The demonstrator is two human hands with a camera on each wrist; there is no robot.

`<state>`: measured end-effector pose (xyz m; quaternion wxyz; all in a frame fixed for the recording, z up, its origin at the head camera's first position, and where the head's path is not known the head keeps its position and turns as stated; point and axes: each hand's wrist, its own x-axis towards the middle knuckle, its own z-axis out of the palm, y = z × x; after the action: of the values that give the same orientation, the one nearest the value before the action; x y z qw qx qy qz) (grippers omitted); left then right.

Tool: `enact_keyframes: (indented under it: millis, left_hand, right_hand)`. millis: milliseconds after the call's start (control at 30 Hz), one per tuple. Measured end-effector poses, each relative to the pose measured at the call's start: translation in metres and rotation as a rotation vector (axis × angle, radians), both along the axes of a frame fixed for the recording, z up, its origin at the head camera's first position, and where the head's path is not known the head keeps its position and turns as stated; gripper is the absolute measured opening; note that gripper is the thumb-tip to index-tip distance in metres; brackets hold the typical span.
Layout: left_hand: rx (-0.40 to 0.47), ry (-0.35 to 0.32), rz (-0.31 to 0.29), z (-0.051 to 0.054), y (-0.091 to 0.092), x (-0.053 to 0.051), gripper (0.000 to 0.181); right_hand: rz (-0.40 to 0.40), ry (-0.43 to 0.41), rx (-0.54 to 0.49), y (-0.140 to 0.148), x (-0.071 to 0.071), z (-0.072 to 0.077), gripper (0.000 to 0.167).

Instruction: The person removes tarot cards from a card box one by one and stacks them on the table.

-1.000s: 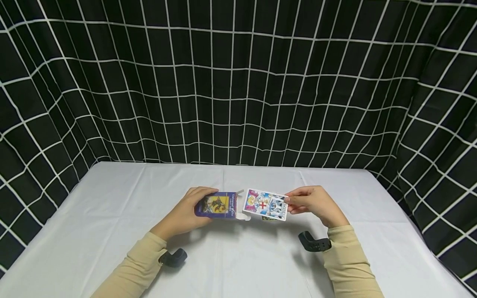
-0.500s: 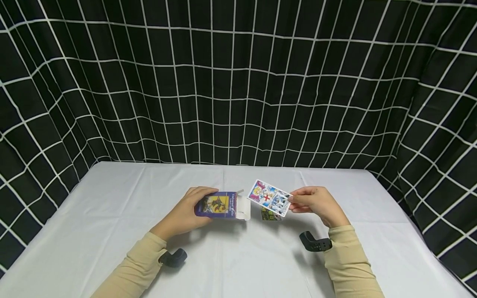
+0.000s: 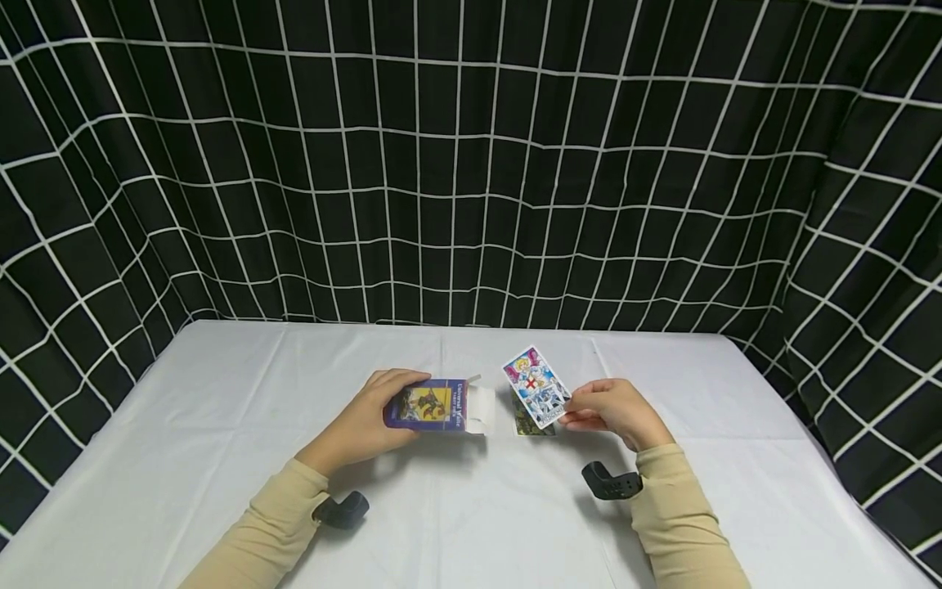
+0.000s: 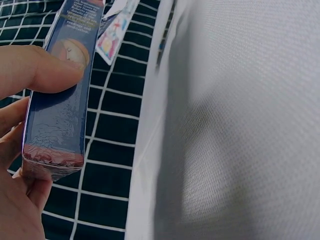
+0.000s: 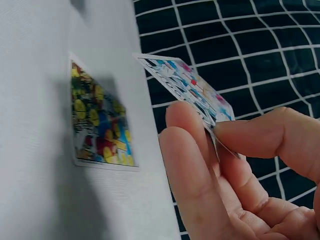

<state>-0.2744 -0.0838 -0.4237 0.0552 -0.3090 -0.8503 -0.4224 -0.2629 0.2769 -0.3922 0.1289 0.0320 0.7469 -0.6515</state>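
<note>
In the head view my left hand (image 3: 374, 417) grips a purple tarot card box (image 3: 427, 406) by its closed end, thumb along one narrow side. The box's white flap (image 3: 481, 411) hangs open toward the right. My right hand (image 3: 614, 409) pinches a tarot card (image 3: 537, 387) by its lower right corner, thumb against fingers, held tilted above the table. Beneath it, a second, yellow and dark patterned card (image 3: 531, 426) lies face up on the cloth, partly covered in the head view. The right wrist view shows that lying card (image 5: 102, 120) whole, apart from the pinched one.
A white cloth (image 3: 441, 523) covers the table. Behind and at the sides hangs a black curtain (image 3: 456, 164) with a white grid. Dark bands with camera mounts sit on the left wrist (image 3: 343, 510) and the right wrist (image 3: 611, 481).
The pinched card has moved away from the box mouth to the right and turned more upright in view, uncovering more of the lying card. The left hand and box have stayed put.
</note>
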Motion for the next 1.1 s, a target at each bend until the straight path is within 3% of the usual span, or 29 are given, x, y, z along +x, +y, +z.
enact_keyframes:
  millis: [167, 600, 1100]
  left_hand:
    - [-0.001, -0.002, 0.0, 0.001, 0.0, 0.001, 0.072]
    - [-0.006, 0.015, 0.003, 0.0, 0.001, 0.001, 0.072]
    - [-0.008, 0.016, 0.0, 0.0, 0.001, 0.001, 0.072]
  right_hand:
    - [0.014, -0.047, -0.004, -0.004, -0.001, -0.005, 0.011]
    - [0.089, -0.142, 0.048, -0.007, -0.005, -0.017, 0.031]
    - [0.103, -0.164, 0.056, -0.009, -0.008, -0.026, 0.033]
